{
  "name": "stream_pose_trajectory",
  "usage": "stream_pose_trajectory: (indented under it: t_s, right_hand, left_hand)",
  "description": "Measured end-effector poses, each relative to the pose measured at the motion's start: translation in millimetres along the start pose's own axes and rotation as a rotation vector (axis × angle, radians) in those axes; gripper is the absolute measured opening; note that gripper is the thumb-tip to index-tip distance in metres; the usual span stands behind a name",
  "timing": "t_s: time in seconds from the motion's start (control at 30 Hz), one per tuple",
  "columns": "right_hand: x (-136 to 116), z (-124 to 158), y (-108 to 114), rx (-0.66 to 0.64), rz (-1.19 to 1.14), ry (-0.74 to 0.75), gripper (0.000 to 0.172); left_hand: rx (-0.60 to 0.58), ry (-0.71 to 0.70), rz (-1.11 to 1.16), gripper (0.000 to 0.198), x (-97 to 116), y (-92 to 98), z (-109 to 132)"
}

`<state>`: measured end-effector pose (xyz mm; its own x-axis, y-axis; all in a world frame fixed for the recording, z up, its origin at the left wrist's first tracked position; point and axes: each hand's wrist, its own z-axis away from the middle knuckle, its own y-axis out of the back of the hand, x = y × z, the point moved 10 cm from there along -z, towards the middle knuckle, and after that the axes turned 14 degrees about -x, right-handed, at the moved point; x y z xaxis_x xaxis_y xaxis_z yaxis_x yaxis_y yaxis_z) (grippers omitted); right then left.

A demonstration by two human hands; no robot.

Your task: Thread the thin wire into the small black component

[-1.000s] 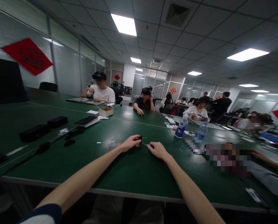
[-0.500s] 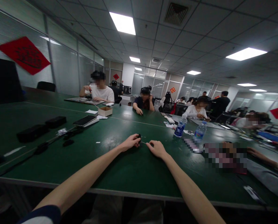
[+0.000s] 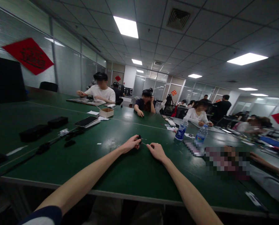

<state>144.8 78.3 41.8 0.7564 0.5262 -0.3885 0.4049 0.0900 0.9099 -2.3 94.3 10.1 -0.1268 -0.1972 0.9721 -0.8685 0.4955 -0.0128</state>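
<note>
Evidently, hand work is under way near the middle of the frame, over the green table [image 3: 120, 175]. By the right hand [image 3: 157, 151], its fingers curled closed, a thin rod [image 3: 144, 143] is held, pointed leftward. By the left hand [image 3: 131, 144], a small dark piece [image 3: 139, 137] is pinched at the fingertips, just left of the rod. Both things have been taken up, so that much is judged done; whether the piece is met by the rod's tip cannot be told, and no finished result can be made out, so what is left cannot be gauged.

Toward the left edge, the side is crowded by a black cable [image 3: 42, 148] and two black boxes [image 3: 35, 132], with a phone [image 3: 86, 122] laid beyond. Right of centre, any reach would be hampered by two upright bottles [image 3: 181, 129]. Farther up, a small open carton [image 3: 106, 112] is set down, and across the table a co-worker in white [image 3: 103, 93] and another in dark clothing [image 3: 147, 101] are seated.
</note>
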Motion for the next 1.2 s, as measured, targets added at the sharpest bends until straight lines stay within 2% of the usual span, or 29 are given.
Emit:
stream_pose_trajectory:
  t_s: [0.3, 0.5, 0.57, 0.7, 0.77, 0.83, 0.93, 1.03, 1.2]
  right_hand:
    - [-1, -2, 0, 0.01, -0.035, 0.028, 0.054]
    - [3, -5, -3, 0.021, -0.096, 0.029, 0.053]
    - [15, -5, 8, 0.096, -0.144, -0.014, 0.055]
    - [52, 5, 44, 0.284, -0.193, -0.152, 0.058]
    - [63, 10, 55, 0.298, -0.161, -0.157, 0.056]
    - [67, 12, 56, 0.25, -0.12, -0.146, 0.055]
    - [55, 9, 40, 0.112, -0.054, -0.089, 0.052]
    - [26, 4, 16, -0.026, 0.036, 0.001, 0.051]
    - [-12, 1, -12, -0.118, 0.255, 0.06, 0.049]
  left_hand:
    - [-0.001, -0.009, -0.016, 0.036, -7, 5.0, -5]
    - [0.008, 0.0, -0.055, 0.035, -4, 3.7, -3]
    - [-0.021, 0.011, -0.078, 0.035, -2, -1.1, -2]
    - [-0.072, 0.035, -0.124, 0.035, -1, -8.4, 0]
    - [-0.066, 0.034, -0.131, 0.035, -1, -7.8, 0]
    - [-0.055, 0.03, -0.127, 0.035, -1, -6.3, -1]
    - [-0.038, 0.024, -0.114, 0.034, -2, -3.8, -1]
    - [-0.029, 0.012, -0.107, 0.033, -3, -2.2, -1]
    - [-0.008, 0.009, -0.077, 0.033, -5, 0.8, -2]
